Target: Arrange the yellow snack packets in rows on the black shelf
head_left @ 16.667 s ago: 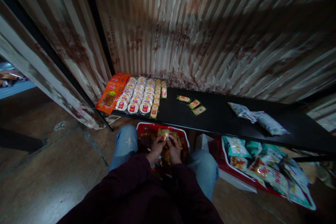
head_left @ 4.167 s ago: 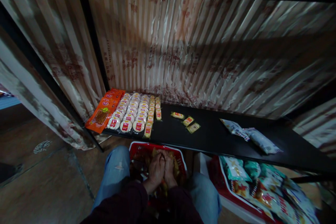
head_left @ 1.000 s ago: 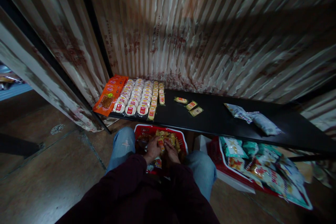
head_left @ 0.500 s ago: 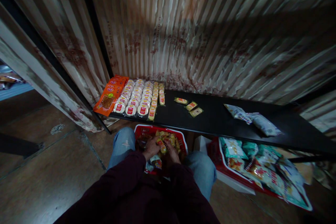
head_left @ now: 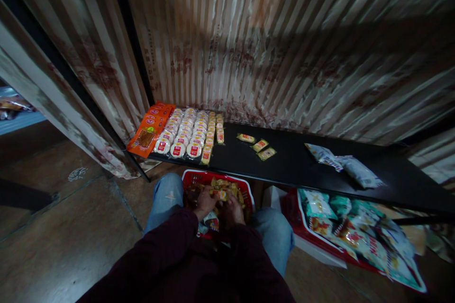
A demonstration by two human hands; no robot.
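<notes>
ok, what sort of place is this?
Probably a small shop or its storeroom: wrapped round snacks in neat rows on a black shelf, and a red basket of bagged snacks beside it.

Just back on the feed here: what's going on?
A person's left hand and right hand are at a small yellow packet over a red basket; the exact grip is unclear. On the black shelf, round white packs stand in rows beside an orange bag. Three loose yellow packets lie farther right.
</notes>
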